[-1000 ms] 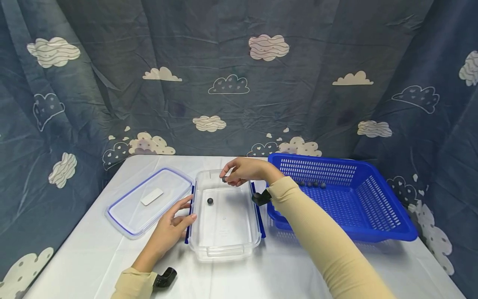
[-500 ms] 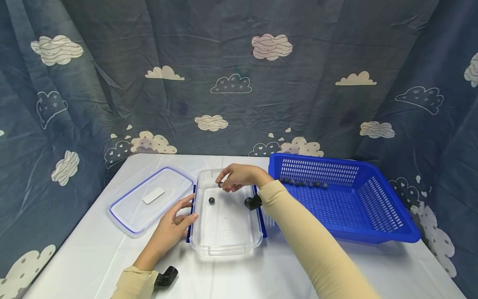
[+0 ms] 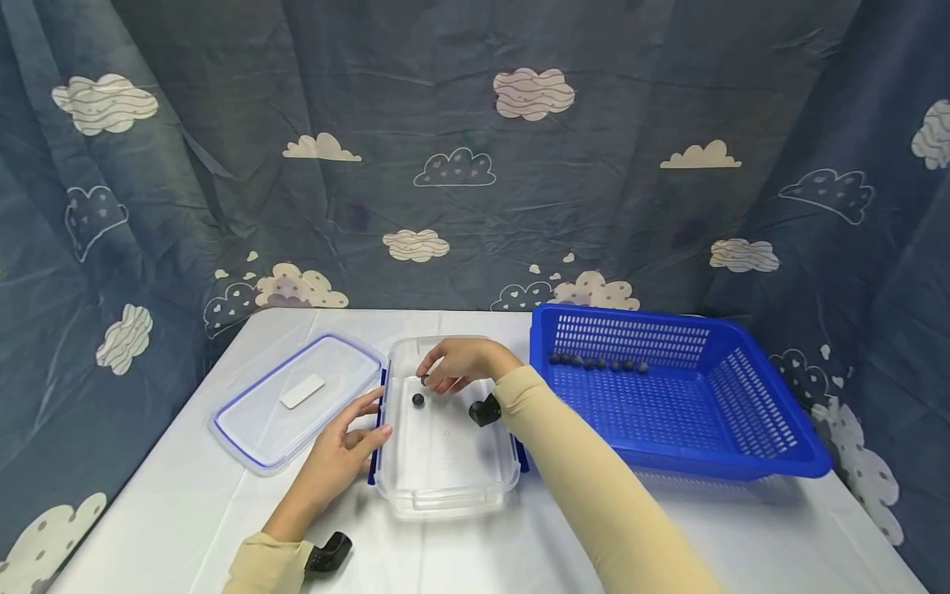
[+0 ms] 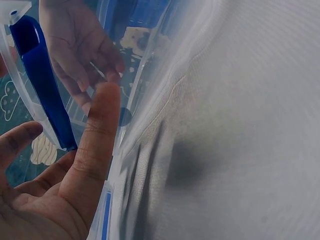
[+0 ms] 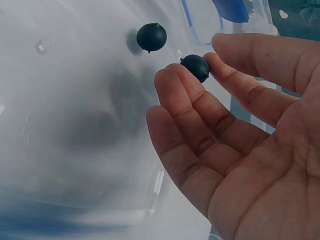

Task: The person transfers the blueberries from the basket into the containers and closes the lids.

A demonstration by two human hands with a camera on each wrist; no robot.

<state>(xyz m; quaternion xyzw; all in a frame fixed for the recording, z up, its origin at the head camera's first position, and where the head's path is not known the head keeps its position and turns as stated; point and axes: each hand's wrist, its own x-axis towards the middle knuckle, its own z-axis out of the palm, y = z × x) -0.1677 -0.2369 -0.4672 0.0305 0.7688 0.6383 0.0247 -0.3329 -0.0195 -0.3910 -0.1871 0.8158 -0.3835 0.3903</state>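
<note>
A clear plastic container (image 3: 449, 478) with dark blue side clips stands in front of me. My right hand (image 3: 466, 363) is low over its far part and pinches a small dark ball (image 5: 195, 68) at the fingertips. A second dark ball (image 5: 151, 37) with tiny nubs lies on the container floor, just nearer to me. My left hand (image 3: 337, 462) rests at the container's left side, fingers along the blue clip (image 4: 47, 90) and thumb stretched out near the rim. Its fingers are relaxed and spread in the left wrist view.
A blue perforated basket (image 3: 668, 412) stands on the right, with several dark balls (image 3: 614, 365) in a row along its far side. The container's clear lid (image 3: 256, 437), blue-sealed with a white label (image 3: 302, 391), lies to the left. A patterned curtain (image 3: 460, 107) hangs behind the white table.
My right hand has moved left and lowered with the ball, close to the ball in the container. More of the basket's row of balls shows. The left hand stays in place.
</note>
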